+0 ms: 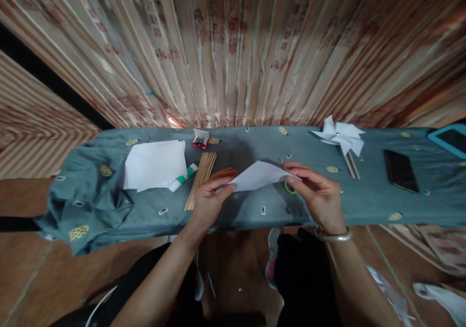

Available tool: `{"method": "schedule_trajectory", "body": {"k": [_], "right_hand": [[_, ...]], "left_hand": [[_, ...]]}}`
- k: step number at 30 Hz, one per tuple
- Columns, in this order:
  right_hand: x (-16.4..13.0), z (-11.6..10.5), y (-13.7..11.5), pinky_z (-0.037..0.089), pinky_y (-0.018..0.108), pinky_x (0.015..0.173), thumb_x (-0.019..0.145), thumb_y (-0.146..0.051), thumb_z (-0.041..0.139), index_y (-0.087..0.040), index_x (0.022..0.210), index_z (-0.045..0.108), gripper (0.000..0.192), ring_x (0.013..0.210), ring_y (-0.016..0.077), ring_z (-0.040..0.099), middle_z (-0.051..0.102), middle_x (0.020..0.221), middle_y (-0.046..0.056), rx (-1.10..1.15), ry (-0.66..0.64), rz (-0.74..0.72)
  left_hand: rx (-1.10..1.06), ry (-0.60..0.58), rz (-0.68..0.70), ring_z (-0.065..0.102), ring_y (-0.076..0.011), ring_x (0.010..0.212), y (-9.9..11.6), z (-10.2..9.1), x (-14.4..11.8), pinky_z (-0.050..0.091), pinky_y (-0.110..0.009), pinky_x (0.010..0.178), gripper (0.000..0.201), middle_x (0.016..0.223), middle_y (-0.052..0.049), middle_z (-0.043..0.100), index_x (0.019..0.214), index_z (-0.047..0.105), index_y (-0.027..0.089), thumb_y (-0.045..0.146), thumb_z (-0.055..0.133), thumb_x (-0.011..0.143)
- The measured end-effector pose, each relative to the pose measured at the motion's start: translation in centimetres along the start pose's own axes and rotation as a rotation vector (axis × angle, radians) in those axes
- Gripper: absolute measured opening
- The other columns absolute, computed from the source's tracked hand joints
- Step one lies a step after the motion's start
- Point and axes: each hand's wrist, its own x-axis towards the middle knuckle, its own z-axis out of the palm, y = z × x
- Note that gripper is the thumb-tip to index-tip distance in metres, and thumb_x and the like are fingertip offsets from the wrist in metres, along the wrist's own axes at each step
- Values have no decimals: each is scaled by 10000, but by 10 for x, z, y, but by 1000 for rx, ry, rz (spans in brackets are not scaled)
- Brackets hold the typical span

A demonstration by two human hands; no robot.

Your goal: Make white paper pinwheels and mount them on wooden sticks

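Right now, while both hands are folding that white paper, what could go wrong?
The folded paper is pinched only at its ends by the left hand and right hand, so the crease might go crooked or it could tear. The left hand sits close to the wooden sticks, which might get nudged and roll. The open box of pins near the paper stack could spill if bumped.
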Motion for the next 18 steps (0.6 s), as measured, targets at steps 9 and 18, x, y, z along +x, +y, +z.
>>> {"method": "schedule_trajectory", "body": {"k": [9,18], "right_hand": [[-24,-15,20,414,538,1082,893,-246,592,-256,1027,714,181,1282,269,537,648,1287,84,-544,-269,-282],[-38,2,32,445,522,1074,920,-266,565,-241,1151,683,261,1273,263,544,641,1316,76,-570,-532,-243]], "left_hand": [[766,-243,570,592,-234,1119,-6,-27,-21,477,-462,984,192,1044,-53,742,935,752,256,154,614,850],[908,-388,511,687,-195,985,-28,-30,-34,454,-436,968,198,1057,-62,752,1027,697,220,204,525,930]]}}
